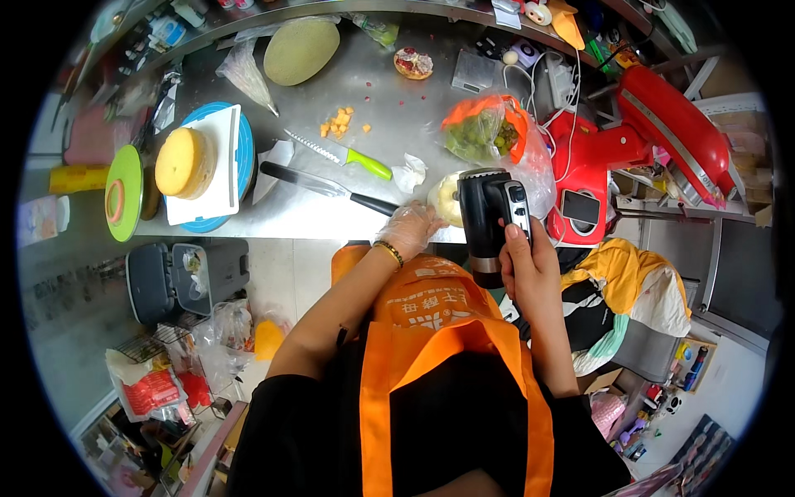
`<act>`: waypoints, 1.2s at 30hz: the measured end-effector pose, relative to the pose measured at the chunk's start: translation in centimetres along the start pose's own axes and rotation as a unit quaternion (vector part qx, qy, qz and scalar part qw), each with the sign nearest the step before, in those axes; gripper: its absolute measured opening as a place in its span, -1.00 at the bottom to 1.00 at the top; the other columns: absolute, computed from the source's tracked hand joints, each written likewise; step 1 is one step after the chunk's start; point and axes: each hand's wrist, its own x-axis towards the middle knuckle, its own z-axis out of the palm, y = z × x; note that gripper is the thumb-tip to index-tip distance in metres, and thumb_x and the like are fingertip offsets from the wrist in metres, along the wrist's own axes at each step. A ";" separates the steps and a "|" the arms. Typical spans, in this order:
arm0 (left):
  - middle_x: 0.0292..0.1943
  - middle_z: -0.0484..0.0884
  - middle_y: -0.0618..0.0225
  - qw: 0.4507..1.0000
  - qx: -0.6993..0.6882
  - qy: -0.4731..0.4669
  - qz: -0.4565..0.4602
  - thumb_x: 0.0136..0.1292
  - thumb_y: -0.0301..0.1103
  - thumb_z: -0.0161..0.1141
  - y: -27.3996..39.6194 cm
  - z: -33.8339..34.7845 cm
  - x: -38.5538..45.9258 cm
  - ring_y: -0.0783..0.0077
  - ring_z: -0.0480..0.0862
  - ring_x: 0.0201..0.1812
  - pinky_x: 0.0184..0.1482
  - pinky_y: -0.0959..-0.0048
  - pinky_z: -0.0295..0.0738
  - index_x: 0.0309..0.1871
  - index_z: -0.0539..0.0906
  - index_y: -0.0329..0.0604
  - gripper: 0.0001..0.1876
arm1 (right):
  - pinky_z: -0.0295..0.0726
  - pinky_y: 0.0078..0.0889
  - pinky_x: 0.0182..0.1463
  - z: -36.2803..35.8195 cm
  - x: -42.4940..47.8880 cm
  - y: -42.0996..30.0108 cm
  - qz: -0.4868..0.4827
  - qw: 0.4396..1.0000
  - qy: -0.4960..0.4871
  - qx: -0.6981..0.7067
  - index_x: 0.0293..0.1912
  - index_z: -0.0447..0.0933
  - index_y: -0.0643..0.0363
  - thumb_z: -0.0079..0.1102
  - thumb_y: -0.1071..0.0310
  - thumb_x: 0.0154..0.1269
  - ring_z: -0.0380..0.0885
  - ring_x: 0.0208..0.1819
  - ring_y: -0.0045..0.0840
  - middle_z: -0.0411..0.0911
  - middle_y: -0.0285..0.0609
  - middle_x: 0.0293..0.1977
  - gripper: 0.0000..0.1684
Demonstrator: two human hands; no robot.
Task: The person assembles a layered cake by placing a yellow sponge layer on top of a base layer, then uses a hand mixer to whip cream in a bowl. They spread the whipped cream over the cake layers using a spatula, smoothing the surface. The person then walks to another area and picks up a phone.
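Observation:
My right hand grips the handle of a black electric hand mixer. The mixer's body hides much of a bowl of pale cream at the table's front edge. In a clear plastic glove, my left hand holds the bowl's near left side, fingers partly hidden. Left of it lie a black-handled spatula and a serrated knife with a green handle. A crumpled white paper rests beside the bowl. Farther left, a round yellow sponge cake sits on a white board over a blue turntable.
Behind the bowl is a plastic bag of green grapes, next to a red stand mixer. Orange fruit cubes, a piping bag, a melon, a cut pomegranate and a scale occupy the steel table.

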 end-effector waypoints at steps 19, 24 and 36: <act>-0.06 0.70 -0.10 1.000 0.000 -0.023 -0.013 0.62 0.08 -0.03 0.8 -1.0 -0.6 -0.10 0.62 0.13 0.24 0.06 0.50 0.01 0.68 -0.32 -0.46 | 0.17 -0.62 -0.66 -1.1 0.6 0.0 -0.011 1.000 -0.025 0.010 0.01 0.45 0.24 0.09 0.13 0.65 0.23 -0.70 -0.79 0.35 -0.42 -0.62 -0.68; 0.02 0.62 -0.18 0.999 -0.016 -0.031 -0.027 0.61 -0.02 0.03 0.0 -0.7 -0.2 -0.20 0.62 0.08 0.18 -0.01 0.54 0.22 0.62 -0.19 -0.56 | 0.19 -0.58 -0.67 -1.1 2.7 0.1 -0.015 0.999 -0.049 0.001 0.02 0.45 0.25 0.09 0.08 0.65 0.26 -0.71 -0.77 0.37 -0.40 -0.62 -0.63; -0.02 0.64 -0.15 0.999 -0.011 -0.044 -0.016 0.59 -0.06 0.06 0.1 -0.8 -0.2 -0.17 0.61 0.11 0.24 -0.02 0.51 0.24 0.62 -0.15 -0.60 | 0.25 -0.55 -0.65 -3.3 1.2 -2.5 0.002 0.994 -0.073 -0.075 0.06 0.47 0.28 0.10 0.07 0.64 0.32 -0.70 -0.74 0.40 -0.37 -0.63 -0.59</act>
